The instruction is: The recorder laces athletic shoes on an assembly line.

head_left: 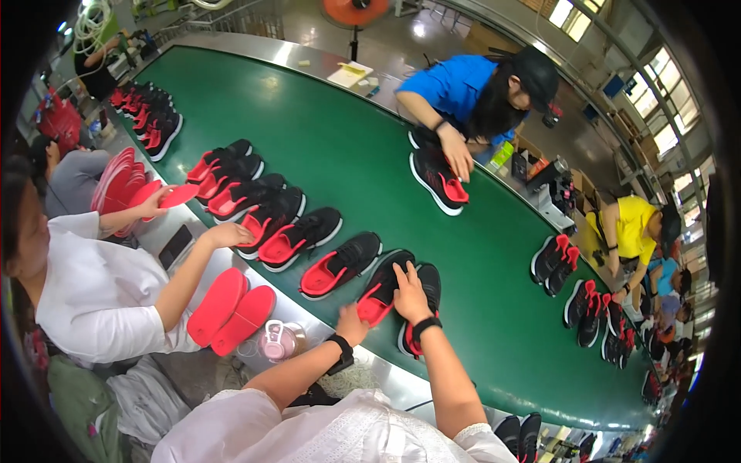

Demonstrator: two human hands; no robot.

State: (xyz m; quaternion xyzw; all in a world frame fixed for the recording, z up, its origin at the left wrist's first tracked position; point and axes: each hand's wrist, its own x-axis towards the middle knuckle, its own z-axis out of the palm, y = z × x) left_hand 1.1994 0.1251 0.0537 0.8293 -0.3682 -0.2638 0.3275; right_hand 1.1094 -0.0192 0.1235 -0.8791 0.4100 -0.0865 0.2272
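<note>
Blouse (351,432), fingers (401,278) on shoe (381,283), any writing illegible

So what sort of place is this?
It looks like a shoe factory. A long, flat green work line carries many black shoes with red linings, flat red foot-shaped insoles stand beside it, and people work along both sides.
</note>
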